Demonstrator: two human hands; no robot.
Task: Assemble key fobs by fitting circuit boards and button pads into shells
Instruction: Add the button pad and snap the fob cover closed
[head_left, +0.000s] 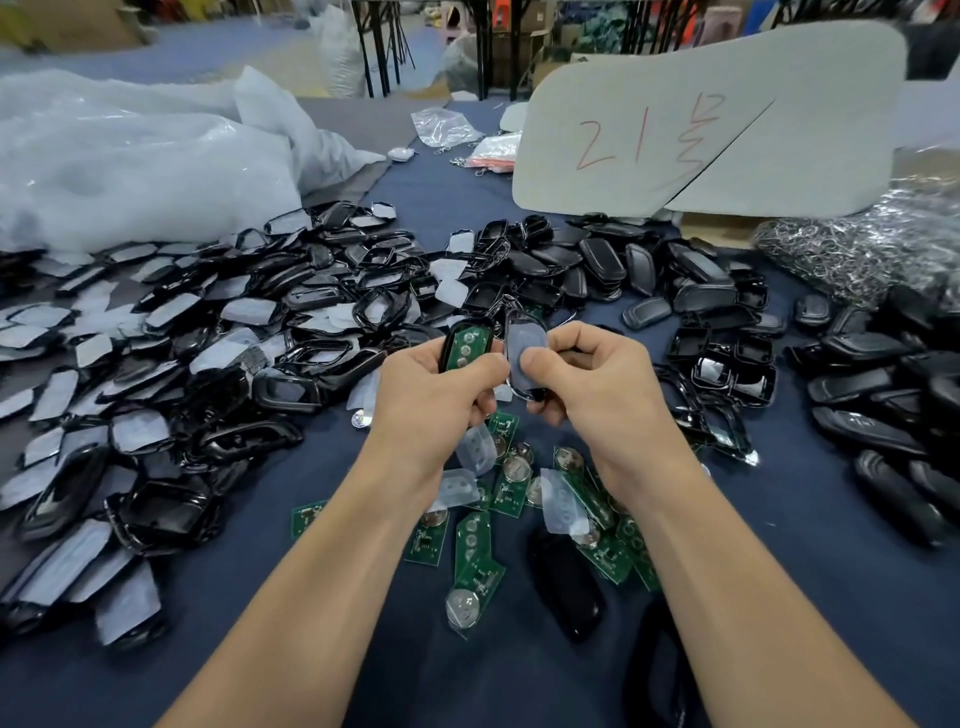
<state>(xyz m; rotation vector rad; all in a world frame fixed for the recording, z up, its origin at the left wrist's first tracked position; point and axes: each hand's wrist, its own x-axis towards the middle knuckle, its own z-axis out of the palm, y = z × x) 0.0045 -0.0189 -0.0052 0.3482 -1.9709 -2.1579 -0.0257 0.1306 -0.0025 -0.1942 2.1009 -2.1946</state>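
Here, both hands are raised together just above the dark blue cloth (322, 457) and each grasps a part. The left hand (441, 389) curls round a black shell half (470, 324) with a green circuit board (467, 347) seated inside it, face up. Just beside it, the right hand (592, 384) pinches a second shell piece (524, 317), its thumb lying on the pale button pad (525, 340) in it. The two parts stand side by side, nearly touching. Below the wrists lie loose circuit boards (506, 493) with coin cells, some clear pads (475, 447) and one black fob (566, 582). Glossy frames (208, 338) are heaped to the left, matte black backs (675, 291) to the right, and a bag of metal rings (857, 249) sits at far right under a white card (701, 124)
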